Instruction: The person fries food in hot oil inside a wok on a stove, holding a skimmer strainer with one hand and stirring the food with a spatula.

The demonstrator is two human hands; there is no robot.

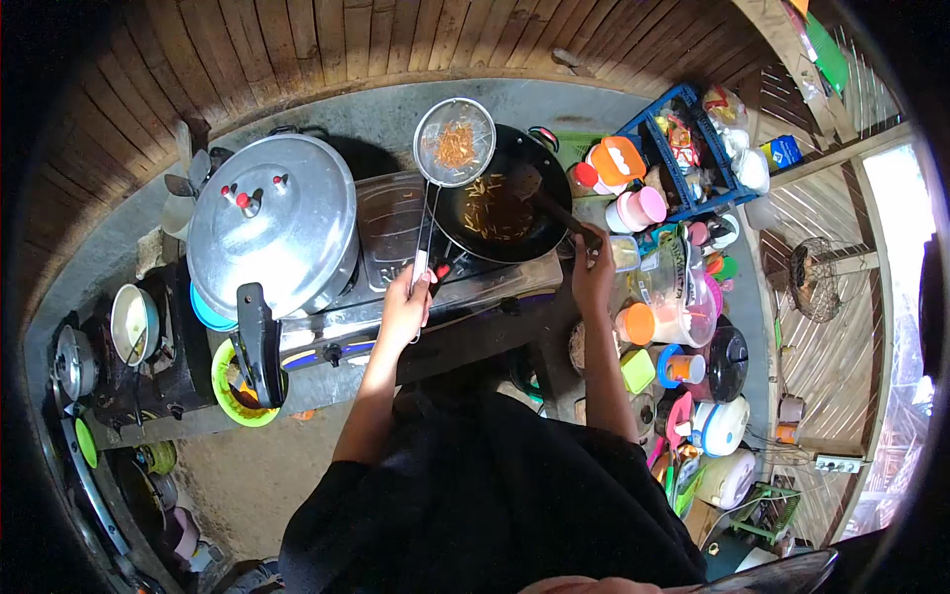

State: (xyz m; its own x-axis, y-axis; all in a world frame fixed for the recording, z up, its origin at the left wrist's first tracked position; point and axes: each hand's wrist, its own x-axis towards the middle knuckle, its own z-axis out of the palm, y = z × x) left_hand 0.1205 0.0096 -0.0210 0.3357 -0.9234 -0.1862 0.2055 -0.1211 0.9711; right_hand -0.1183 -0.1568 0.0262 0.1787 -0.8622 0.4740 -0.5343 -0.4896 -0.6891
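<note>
My left hand (408,299) is closed round the handle of a round mesh strainer (455,142), which is held over the left edge of a black wok (520,238). Brown fried strips (456,146) lie in the mesh. My right hand (594,259) grips a dark spatula (562,214), its blade inside the wok. Paler strips (492,210) sit in dark oil at the wok's bottom. The wok rests on the right side of a metal gas stove (388,238).
A large lidded metal pot (272,223) stands left of the strainer, with a green basin (237,401) below it. Jars, tubs and a plastic bag (683,282) crowd the counter at right, near a blue crate (683,99). A small pot (135,322) is at far left.
</note>
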